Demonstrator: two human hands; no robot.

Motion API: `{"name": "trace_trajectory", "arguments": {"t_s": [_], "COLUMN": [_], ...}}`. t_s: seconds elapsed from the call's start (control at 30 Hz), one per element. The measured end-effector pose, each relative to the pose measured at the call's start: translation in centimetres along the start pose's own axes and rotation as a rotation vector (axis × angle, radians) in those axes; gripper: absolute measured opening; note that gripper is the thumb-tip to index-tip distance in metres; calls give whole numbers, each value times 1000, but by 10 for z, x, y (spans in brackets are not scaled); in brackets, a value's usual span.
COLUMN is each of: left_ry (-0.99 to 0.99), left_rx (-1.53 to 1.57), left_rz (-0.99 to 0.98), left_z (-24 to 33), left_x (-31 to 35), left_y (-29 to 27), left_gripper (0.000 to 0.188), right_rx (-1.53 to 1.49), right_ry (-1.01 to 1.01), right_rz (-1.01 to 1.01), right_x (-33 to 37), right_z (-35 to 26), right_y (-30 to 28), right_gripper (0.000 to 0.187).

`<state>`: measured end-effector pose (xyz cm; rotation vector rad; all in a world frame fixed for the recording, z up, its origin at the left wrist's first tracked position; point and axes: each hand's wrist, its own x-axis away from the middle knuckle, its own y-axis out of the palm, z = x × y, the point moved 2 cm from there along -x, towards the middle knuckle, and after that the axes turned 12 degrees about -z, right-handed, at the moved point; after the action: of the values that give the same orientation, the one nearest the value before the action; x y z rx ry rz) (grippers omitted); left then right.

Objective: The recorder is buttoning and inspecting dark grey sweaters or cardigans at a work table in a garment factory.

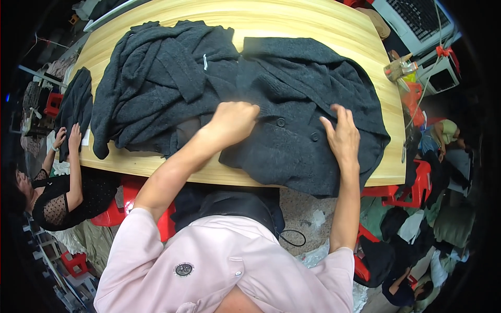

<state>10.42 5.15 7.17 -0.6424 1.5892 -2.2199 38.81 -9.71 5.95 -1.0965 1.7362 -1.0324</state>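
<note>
A dark grey knit cardigan [313, 156] with buttons lies spread on the wooden table, its lower edge hanging over the near side. My left hand [234, 121] is closed in a fist at the left part of this cardigan, pinching the knit there; its fingertips are hidden. Over the right part, my right hand [344, 134] has thumb and fingers apart, touching the cloth near a button. To the left, a heap of more dark grey knitwear [151, 78] lies crumpled, with a small white tag [205, 61] showing on it.
The yellow wooden table [292, 21] curves toward the far side. At its left end a co-worker's hands [68, 138] rest on another dark garment [75, 104]. Red stools [417, 182] stand by the table. A small pair of snips [403, 153] lies at the right edge.
</note>
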Motion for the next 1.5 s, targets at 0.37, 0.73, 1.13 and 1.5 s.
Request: {"name": "trace_trajectory", "arguments": {"t_s": [0.37,0.73,1.13,1.5], "left_ry": [196,182,362,416], "left_rx": [47,40,-39,217], "left_rz": [471,617,162,247], "left_z": [38,-28,-21,-36], "left_x": [-76,-132,-78,-97], "left_y": [-13,13,28,30], "left_gripper": [50,43,42,26], "right_rx": [-541,-151,151,-95], "right_ry": [124,193,40,-305], "right_rz": [234,51,-47,-42], "right_x": [-25,61,31,31], "right_z": [-3,85,123,-102], "right_y": [16,34,13,57], "right_gripper": [30,22,30,36]}}
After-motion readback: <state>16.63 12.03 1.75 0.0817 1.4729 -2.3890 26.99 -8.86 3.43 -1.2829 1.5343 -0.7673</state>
